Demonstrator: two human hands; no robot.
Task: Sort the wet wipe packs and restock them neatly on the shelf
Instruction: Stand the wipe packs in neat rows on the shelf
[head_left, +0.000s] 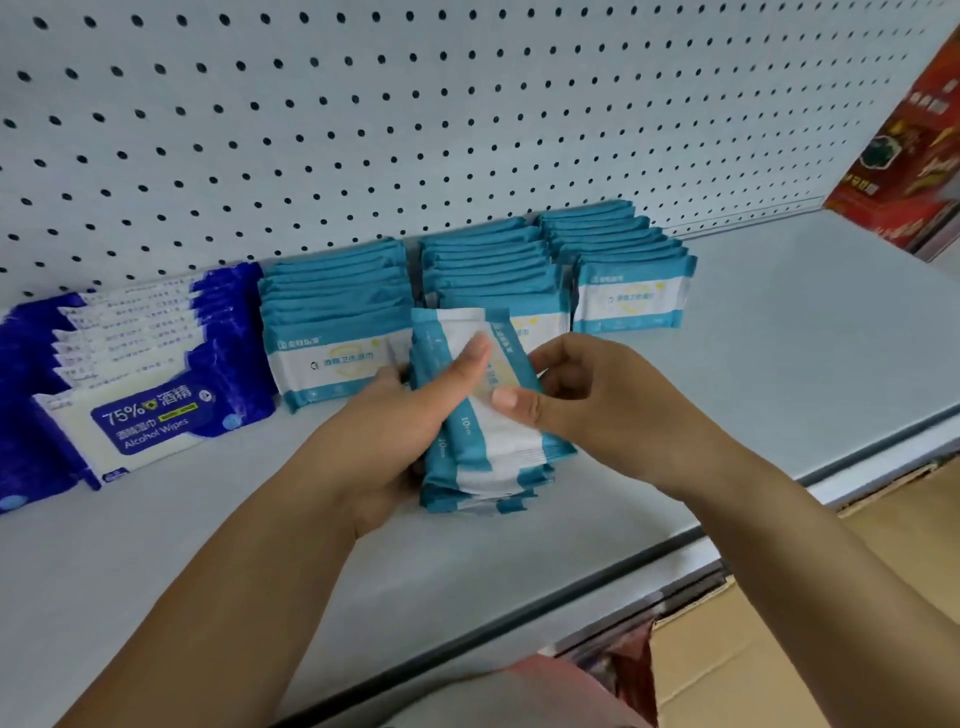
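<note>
Right, fingers first. The left hand grips a stack of teal wet wipe packs from the left. Its thumb lies flat across the top pack, and its other fingers are hidden under the stack. The right hand pinches the top pack's right edge with the thumb on top; the other fingers are curled behind, mostly out of sight. The pack count in the stack isn't readable because the edges blur together. Can't tell whether the stack's lower end touches the shelf or sits just above it.

The stack and hands cover most of the middle teal row's front pack and part of the left teal row's front label. The right teal row is unobstructed. All three rows stand upright, running back to the pegboard.

Left of them is a row of dark blue alcohol wipe packs, leaning back. The front label reads "75%" and "Alcohol Wipes". More dark blue packs are cut off at the left edge.

A red box stands on the shelf far right, cut by the frame, its print too blurred to read. Below the shelf lip are a cardboard box and some dark red packaging, hard to make out. Pink fabric is cut off at the bottom edge.
</note>
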